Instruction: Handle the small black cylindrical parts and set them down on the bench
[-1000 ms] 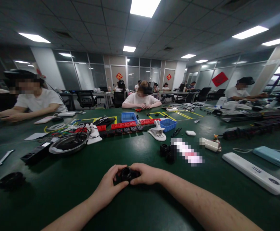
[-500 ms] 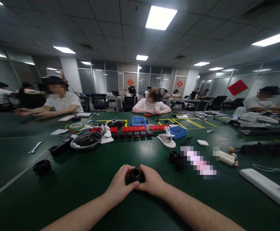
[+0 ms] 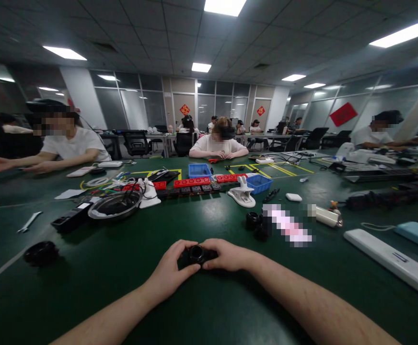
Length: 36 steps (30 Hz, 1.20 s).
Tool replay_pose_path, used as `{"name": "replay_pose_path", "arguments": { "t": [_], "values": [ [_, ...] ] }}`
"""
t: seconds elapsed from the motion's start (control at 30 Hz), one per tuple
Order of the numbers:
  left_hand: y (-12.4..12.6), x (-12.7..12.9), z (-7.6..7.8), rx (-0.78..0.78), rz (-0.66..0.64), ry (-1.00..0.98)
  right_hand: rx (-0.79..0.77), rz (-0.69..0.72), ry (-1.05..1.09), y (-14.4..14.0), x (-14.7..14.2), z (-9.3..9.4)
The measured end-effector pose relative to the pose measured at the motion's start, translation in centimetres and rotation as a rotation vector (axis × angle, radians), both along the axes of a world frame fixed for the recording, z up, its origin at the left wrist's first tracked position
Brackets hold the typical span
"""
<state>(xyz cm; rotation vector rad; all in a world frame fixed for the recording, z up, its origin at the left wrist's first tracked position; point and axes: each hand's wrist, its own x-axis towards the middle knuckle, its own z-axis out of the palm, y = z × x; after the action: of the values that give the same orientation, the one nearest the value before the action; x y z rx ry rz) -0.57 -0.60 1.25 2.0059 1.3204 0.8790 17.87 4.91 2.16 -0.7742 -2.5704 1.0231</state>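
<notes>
A round black part (image 3: 196, 253) with a hole in its middle is held low over the green table, just in front of me. Its exact kind I cannot make out. My left hand (image 3: 171, 268) curves round its left side, fingers at the back and thumb at the front edge. From the right, my right hand (image 3: 228, 255) closes on the same part, thumb in front. The fingers hide much of its sides. A similar black round piece (image 3: 40, 253) lies to the left, and two small black pieces (image 3: 253, 220) sit to the right.
Ahead are red power strips (image 3: 192, 182), blue trays (image 3: 259, 183), a white clip stand (image 3: 242, 194) and a metal bowl (image 3: 113, 206). A wrench (image 3: 29, 222) lies left, a long white device (image 3: 390, 261) right. Co-workers sit across the table (image 3: 130, 306) and at the left.
My view has turned slightly right and down, so the scene sits further left and higher. Both hands still hold the black part; their grip has shifted slightly.
</notes>
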Motion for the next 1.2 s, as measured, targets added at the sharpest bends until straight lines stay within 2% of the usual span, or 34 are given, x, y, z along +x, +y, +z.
{"name": "replay_pose_path", "arguments": {
  "t": [0.23,0.33,0.5,0.6,0.73,0.8,1.0,1.1,1.2],
  "values": [
    [0.3,0.4,-0.1,-0.035,0.048,0.023,-0.103,-0.12,-0.01,0.1,-0.2,-0.7],
    [0.4,0.6,-0.2,-0.027,0.093,0.026,-0.019,-0.231,-0.066,-0.2,-0.8,-1.2],
    [0.4,0.5,-0.6,0.016,0.162,0.042,0.232,-0.377,-0.161,-1.3,-1.8,-1.7],
    [0.3,0.4,-0.5,0.046,0.139,0.053,0.235,-0.311,-0.106,-1.5,-1.5,-1.1],
    [0.1,0.2,-0.2,0.017,0.065,0.06,0.145,-0.079,-0.046,-1.0,-0.4,0.2],
    [0.1,0.0,-0.2,0.001,0.056,0.055,0.082,-0.014,-0.065,-0.6,0.0,0.5],
    [-0.1,0.2,-0.2,0.011,0.035,0.056,-0.037,-0.098,-0.076,-0.3,-0.1,-0.2],
    [-0.1,0.4,-0.2,0.001,0.083,0.066,0.008,-0.167,-0.083,-0.6,-0.5,-0.7],
    [0.1,0.3,-0.6,0.005,0.11,0.069,0.071,-0.18,-0.128,-0.7,-0.4,-0.2]
  ]
}}
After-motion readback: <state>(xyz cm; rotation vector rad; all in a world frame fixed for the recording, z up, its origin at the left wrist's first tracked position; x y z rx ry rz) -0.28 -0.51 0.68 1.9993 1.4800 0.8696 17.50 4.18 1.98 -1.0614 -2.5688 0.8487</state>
